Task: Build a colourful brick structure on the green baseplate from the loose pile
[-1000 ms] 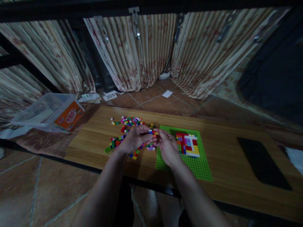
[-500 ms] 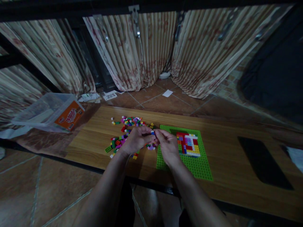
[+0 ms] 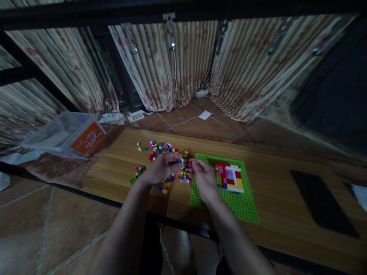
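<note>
Above the pile of loose toy bricks (image 3: 164,188), my left hand (image 3: 159,168) pinches a small blue-and-white toy brick (image 3: 180,162) between thumb and fingers. A short gap to the right, my right hand (image 3: 204,175) has its fingertips closed on a small red brick (image 3: 190,164); its exact shape is too small to make out. Partly behind the right hand lies a green baseplate (image 3: 239,208). On it sits a flat block of joined bricks (image 3: 231,177) in red, white, yellow and blue.
The wooden table (image 3: 272,183) has a dark front edge. A flat black panel (image 3: 322,202) lies at its right. Off to the left stands a clear plastic box (image 3: 54,141) with an orange label. Striped curtains (image 3: 189,68) hang behind, and paper (image 3: 205,115) lies on the tiled floor.
My hands, fingertips together earlier, have drawn slightly apart. The blue-and-white brick stays in the left, and a red brick now shows at the right fingertips. The whole view has shifted a little.
</note>
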Motion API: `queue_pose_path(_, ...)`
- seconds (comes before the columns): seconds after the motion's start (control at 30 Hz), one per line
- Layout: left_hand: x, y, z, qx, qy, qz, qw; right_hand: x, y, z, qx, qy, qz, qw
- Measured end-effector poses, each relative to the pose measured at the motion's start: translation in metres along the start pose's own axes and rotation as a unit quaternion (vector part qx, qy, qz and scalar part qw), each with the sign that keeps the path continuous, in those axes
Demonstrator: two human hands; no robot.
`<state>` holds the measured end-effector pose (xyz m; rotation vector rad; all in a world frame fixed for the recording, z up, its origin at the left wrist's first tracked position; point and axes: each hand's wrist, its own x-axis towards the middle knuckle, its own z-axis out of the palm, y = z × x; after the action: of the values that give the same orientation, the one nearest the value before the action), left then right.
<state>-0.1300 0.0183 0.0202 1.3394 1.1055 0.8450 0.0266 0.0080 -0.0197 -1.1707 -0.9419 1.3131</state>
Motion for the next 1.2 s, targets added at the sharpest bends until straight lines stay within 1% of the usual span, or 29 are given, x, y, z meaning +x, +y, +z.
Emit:
queue_pose_path(0.1,0.001,-0.006,-0.011,0.085,0.024,0.034,0.995,0.002,0.003,-0.004,-0.116,-0.030,-0.029,0.992)
queue_pose_path(0.2,0.003,-0.012,-0.016,0.140,0.034,0.047,0.988,0.002,0.006,-0.006,-0.181,-0.067,-0.073,0.978)
queue_pose_path(0.33,0.005,-0.019,-0.018,0.173,0.050,0.049,0.983,0.001,0.005,-0.004,-0.219,-0.081,-0.142,0.962)
queue_pose_path(0.5,0.002,-0.016,-0.022,0.191,0.079,0.075,0.975,-0.001,-0.001,-0.003,-0.214,-0.093,-0.197,0.952)
queue_pose_path(0.53,0.002,-0.014,-0.024,0.191,0.094,0.079,0.974,-0.002,-0.001,-0.003,-0.212,-0.102,-0.204,0.950)
queue_pose_path(0.6,-0.001,-0.009,-0.030,0.201,0.143,0.075,0.966,-0.003,-0.002,-0.003,-0.209,-0.121,-0.213,0.947)
queue_pose_path(0.73,-0.016,-0.002,-0.052,0.258,0.245,0.038,0.934,-0.005,-0.003,-0.003,-0.201,-0.135,-0.217,0.946)
queue_pose_path(0.8,-0.031,0.001,-0.066,0.290,0.291,0.007,0.912,-0.005,-0.004,-0.003,-0.201,-0.138,-0.218,0.945)
queue_pose_path(0.87,-0.049,0.004,-0.079,0.330,0.326,-0.057,0.884,-0.005,-0.004,-0.003,-0.204,-0.134,-0.222,0.944)
queue_pose_path(0.93,-0.066,0.005,-0.087,0.382,0.321,-0.128,0.857,-0.005,-0.003,-0.004,-0.207,-0.115,-0.226,0.945)
queue_pose_path(1.0,-0.077,0.003,-0.090,0.410,0.293,-0.164,0.848,-0.005,-0.001,-0.005,-0.211,-0.092,-0.229,0.946)
queue_pose_path(1.07,-0.080,-0.001,-0.088,0.419,0.250,-0.174,0.855,-0.007,0.000,-0.006,-0.217,-0.079,-0.226,0.946)
queue_pose_path(1.13,-0.078,-0.005,-0.085,0.420,0.193,-0.172,0.870,-0.009,0.001,-0.007,-0.222,-0.076,-0.222,0.946)
queue_pose_path(1.2,-0.074,-0.009,-0.082,0.415,0.162,-0.165,0.880,-0.012,0.001,-0.008,-0.226,-0.072,-0.217,0.947)
